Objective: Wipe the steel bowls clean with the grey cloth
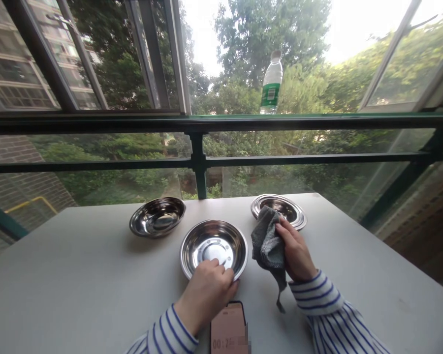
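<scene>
My left hand point(206, 290) grips the near rim of a steel bowl point(214, 246) in the middle of the white table point(77, 275), with the fingers curled over the edge. My right hand point(295, 250) is closed around a crumpled grey cloth point(268, 243), held just to the right of that bowl. A second steel bowl point(157, 216) sits further left. A third steel dish point(280, 209) lies behind the cloth and the right hand. Both sleeves are white with blue stripes.
A pink phone point(228, 329) showing a timer lies at the near table edge between my arms. A plastic water bottle point(272, 83) stands on the green railing point(206, 123) beyond the table. Open windows and trees are behind.
</scene>
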Demonstrator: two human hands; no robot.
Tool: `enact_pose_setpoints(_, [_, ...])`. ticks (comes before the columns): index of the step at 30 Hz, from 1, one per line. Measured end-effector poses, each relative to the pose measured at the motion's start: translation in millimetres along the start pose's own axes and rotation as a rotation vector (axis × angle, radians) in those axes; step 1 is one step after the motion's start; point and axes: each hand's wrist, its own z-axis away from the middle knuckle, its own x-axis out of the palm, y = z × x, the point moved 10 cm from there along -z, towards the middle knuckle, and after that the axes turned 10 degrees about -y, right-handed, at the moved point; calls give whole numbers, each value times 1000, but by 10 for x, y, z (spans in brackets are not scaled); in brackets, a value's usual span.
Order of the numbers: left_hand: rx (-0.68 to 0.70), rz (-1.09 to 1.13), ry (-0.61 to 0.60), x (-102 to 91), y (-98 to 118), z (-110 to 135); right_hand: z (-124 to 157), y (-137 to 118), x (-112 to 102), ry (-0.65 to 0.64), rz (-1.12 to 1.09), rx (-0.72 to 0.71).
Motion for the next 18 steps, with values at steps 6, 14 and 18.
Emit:
enact_pose_setpoints(6, [-167, 253, -62, -96, -199, 1, -18, -106, 62, 4, 12, -16])
enact_pose_setpoints(14, [-175, 1083, 200, -665, -536, -226, -166, -572, 858, -144, 150, -206])
enact_pose_setpoints(18, [-297, 1368, 343, -625, -922, -253, -186, -663, 1188, -344, 167, -240])
